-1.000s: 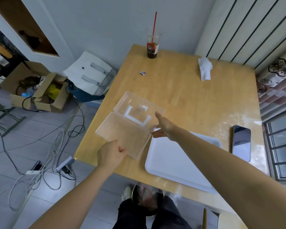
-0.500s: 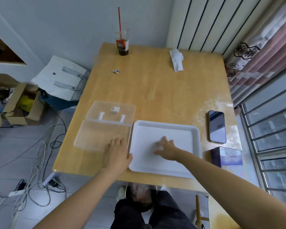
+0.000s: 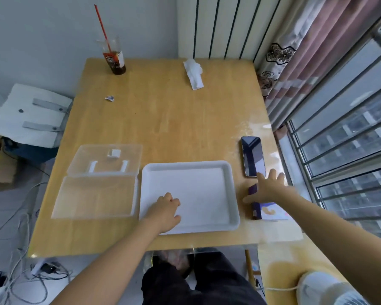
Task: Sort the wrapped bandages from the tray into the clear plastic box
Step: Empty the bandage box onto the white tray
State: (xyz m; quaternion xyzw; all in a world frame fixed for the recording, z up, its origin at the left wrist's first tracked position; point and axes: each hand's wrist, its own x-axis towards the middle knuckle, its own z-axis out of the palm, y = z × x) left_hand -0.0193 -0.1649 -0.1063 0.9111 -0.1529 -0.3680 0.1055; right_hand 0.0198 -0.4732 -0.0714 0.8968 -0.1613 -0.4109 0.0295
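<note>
Left hand (image 3: 165,209) is down on the white tray (image 3: 207,170), near its front-left corner, fingers curled under, nothing showing in them. Right hand (image 3: 267,188) is out to the right of the tray, fingers spread wide over the far end of a purple and white carton (image 3: 265,211); whether the palm touches it, I can't tell. My fingertips (image 3: 272,172) sit just short of the dark phone (image 3: 253,156) lying beyond the carton.

The tray sits at the near middle of the counter (image 3: 163,119). Right up against its left side is the clear plastic box (image 3: 92,199), flipped open, with its lid (image 3: 106,159) lying flat behind it.

Far back on the counter: a cup with a red straw (image 3: 114,60), a crumpled tissue (image 3: 194,73), and a small scrap of wrapper (image 3: 109,98), all well apart from the tray.
</note>
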